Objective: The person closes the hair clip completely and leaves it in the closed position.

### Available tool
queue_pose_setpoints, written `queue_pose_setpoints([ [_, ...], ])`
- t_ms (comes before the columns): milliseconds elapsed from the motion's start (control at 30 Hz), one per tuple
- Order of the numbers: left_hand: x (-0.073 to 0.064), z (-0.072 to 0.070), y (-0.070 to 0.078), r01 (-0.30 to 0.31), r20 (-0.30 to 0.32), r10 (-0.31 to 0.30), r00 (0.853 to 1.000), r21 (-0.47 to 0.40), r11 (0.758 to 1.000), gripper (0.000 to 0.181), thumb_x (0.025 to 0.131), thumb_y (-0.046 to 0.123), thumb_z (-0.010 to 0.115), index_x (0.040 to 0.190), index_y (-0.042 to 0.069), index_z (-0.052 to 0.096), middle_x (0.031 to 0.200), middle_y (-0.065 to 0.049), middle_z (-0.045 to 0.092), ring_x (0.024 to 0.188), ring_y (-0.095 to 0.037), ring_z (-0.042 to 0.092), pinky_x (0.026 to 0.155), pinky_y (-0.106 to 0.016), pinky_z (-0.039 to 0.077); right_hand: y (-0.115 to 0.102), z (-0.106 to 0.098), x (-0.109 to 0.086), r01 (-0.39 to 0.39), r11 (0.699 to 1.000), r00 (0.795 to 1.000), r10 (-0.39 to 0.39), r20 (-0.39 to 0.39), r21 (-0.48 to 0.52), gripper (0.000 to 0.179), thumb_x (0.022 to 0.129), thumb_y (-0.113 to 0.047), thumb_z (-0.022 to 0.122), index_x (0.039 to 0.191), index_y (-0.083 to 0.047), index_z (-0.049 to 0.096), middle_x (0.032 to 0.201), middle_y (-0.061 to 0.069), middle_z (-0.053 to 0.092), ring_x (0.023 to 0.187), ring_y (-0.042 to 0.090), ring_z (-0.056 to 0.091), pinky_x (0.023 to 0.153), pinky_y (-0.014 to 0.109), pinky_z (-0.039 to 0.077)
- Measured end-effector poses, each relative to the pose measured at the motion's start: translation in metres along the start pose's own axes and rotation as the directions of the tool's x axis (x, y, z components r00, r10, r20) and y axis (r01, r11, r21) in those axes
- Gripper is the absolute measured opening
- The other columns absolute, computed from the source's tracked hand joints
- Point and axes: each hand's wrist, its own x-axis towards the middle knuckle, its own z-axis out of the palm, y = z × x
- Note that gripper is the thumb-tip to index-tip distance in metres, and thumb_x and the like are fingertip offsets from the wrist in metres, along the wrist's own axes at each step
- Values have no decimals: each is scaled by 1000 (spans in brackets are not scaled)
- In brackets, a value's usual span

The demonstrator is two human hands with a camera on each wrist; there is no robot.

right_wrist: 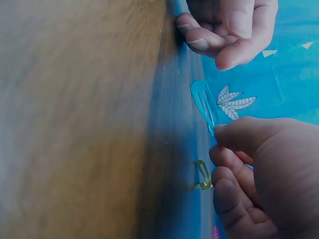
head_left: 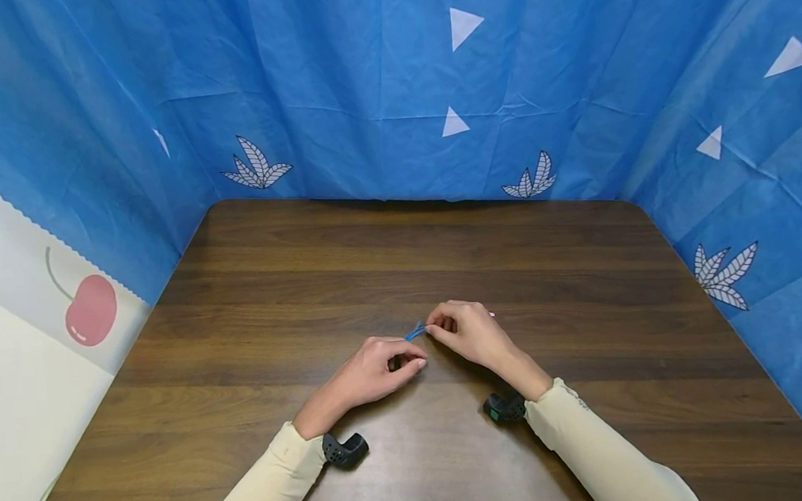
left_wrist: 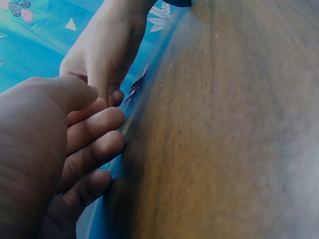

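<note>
A blue snap hair clip [right_wrist: 202, 102] is pinched by its narrow end between the thumb and forefinger of my right hand [head_left: 476, 335]. Its rounded end points toward my left hand [head_left: 376, 370], and the clip looks snapped open in the head view. The left hand hovers just beside it with loosely bent fingers; in the right wrist view a gap parts these fingers from the clip. Beyond the right fingertips, the right wrist view shows a small yellow-green hair clip [right_wrist: 203, 174]. Something pink [head_left: 492, 314] peeks out behind the right hand, mostly hidden.
Both hands are over a dark wooden table [head_left: 289, 276] with rounded corners. A blue curtain [head_left: 372, 86] with white triangles and leaves hangs behind its far edge and along the right. Pale cloth with a cherry print [head_left: 91, 309] is on the left.
</note>
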Motion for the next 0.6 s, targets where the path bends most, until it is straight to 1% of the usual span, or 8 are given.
queue_pose_setpoints([
  [167,0,1,0,0,-2,0,1000,1,1000,11,99,16,70,104,10,79,83,7,70,70,1,55,62,-18,48,0,-1,-2,10,1000,1000,-10,-23,5,6,96,-20,76,91,-16,75,77,-10,64,63,1,54,59,22,48],
  [400,0,2,-1,-5,-6,5,1000,5,1000,11,99,16,70,104,10,79,84,7,70,71,1,56,64,-18,49,3,-5,-10,16,1000,997,-15,-70,18,5,95,-17,76,92,-14,76,78,-9,64,65,3,55,61,23,49],
  [600,0,1,-1,-13,-11,13,1000,14,1000,12,99,16,70,105,10,78,88,6,72,74,2,57,67,-19,50,4,-11,-17,11,999,995,-7,-98,42,4,94,-16,77,91,-13,76,79,-8,65,67,6,57,62,24,50],
])
